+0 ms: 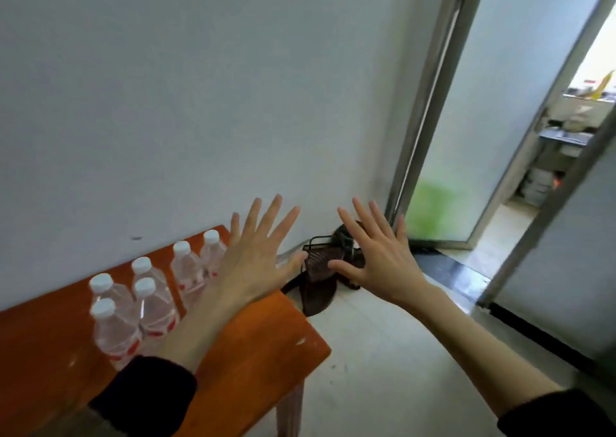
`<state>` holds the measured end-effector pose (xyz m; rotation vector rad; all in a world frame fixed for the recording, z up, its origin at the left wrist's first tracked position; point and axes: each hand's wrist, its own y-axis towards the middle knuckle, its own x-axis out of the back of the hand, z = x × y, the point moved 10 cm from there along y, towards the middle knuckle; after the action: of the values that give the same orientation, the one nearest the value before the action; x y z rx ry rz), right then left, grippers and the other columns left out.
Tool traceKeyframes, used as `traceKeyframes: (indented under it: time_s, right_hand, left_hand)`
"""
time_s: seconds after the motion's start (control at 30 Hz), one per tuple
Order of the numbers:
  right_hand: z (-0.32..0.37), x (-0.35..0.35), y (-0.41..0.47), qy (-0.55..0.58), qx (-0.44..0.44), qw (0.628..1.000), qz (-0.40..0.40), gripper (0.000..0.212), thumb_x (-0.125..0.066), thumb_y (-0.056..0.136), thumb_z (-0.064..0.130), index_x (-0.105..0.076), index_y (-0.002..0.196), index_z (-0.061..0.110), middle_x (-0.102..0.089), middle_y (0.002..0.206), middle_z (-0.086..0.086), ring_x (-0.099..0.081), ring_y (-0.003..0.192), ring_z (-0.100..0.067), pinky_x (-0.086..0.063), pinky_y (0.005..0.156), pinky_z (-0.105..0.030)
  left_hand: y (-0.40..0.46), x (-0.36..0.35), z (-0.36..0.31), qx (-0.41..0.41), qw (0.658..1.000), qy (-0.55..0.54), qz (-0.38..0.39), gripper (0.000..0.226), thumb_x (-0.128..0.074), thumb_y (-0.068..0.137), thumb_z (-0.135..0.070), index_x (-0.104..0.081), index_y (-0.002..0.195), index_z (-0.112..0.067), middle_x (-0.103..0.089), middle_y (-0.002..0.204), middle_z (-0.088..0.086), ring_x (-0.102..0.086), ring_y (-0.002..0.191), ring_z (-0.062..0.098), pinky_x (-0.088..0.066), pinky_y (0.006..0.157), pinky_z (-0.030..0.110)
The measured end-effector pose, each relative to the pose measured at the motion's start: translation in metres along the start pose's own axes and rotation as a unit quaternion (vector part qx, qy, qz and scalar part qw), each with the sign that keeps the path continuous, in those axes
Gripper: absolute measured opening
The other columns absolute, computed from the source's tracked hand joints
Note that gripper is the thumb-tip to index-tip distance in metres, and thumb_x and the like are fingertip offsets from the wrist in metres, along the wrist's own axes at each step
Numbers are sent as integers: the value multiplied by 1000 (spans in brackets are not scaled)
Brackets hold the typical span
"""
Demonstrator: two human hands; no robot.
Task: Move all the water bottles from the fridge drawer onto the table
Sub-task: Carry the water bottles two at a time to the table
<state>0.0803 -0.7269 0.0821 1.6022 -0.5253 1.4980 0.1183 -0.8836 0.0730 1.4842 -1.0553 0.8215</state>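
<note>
hands fill the middle of the view, both held up in the air with palms facing away and every finger straight and fanned apart, holding nothing. the left hand [256,256] hangs over the right end of the orange table [266,336], its dark sleeve [143,400] low at the near edge. the right hand [376,253] is out past the table, over the pale floor [383,353], near the left hand but not touching it.

six water bottles [155,306] stand upright on the table, white caps on, red bands low on the clear bodies. four cluster at the near left in two close pairs, and two more stand farther along beside the wall [166,103] (the left wrist hides part of the far pair).

in the corner beyond the table end sits a dark wire basket [320,260] with other dark items around it, too blurred to name. a metal-framed frosted glass door [466,136] stands open at right, showing another room beyond.
</note>
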Motion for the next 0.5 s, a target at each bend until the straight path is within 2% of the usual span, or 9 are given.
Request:
traceKeyframes:
  time_s: [0.1, 0.2, 0.27, 0.37, 0.5]
  right_hand:
    - [-81, 45, -71, -64, -74, 994, -39, 91, -23, 71, 80, 16, 142, 40, 29, 148, 10, 28, 138, -20, 12, 110, -57]
    - [-154, 72, -151, -87, -148, 984, -54, 94, -16, 64, 85, 16, 141, 41, 27, 149, 8, 27, 139, -21, 14, 106, -57]
    - [-197, 86, -205, -100, -196, 974, -58, 96, -10, 61, 90, 17, 140, 42, 26, 150, 8, 25, 140, -22, 13, 106, -59]
    - [-252, 103, -282, -110, -265, 957, -41, 95, 4, 57, 89, 22, 137, 43, 30, 150, 6, 26, 140, -24, 14, 107, -60]
    - [-320, 131, -369, -108, -351, 929, -49, 93, -6, 61, 88, 20, 139, 44, 31, 149, 7, 27, 139, -21, 14, 109, -61]
  left_hand:
    - [6, -5, -100, -51, 998, -27, 0, 76, -8, 73, -74, 14, 140, -46, 27, 149, -13, 27, 141, 20, 15, 112, 49]
    - [-7, -27, -202, -105, 993, -51, 14, 75, -5, 71, -74, 21, 135, -46, 29, 148, -11, 32, 137, 18, 18, 110, 48]
    - [-20, -45, -266, -145, 986, -74, 28, 75, -8, 73, -73, 19, 137, -44, 28, 148, -12, 32, 135, 16, 18, 109, 48]
    - [-35, -67, -352, -203, 974, -89, 56, 78, -8, 74, -73, 11, 142, -42, 22, 152, -11, 25, 141, 21, 13, 113, 52]
    - [-39, -83, -456, -272, 954, -113, 61, 78, -6, 71, -74, 13, 139, -41, 20, 152, -11, 24, 141, 22, 10, 113, 52]
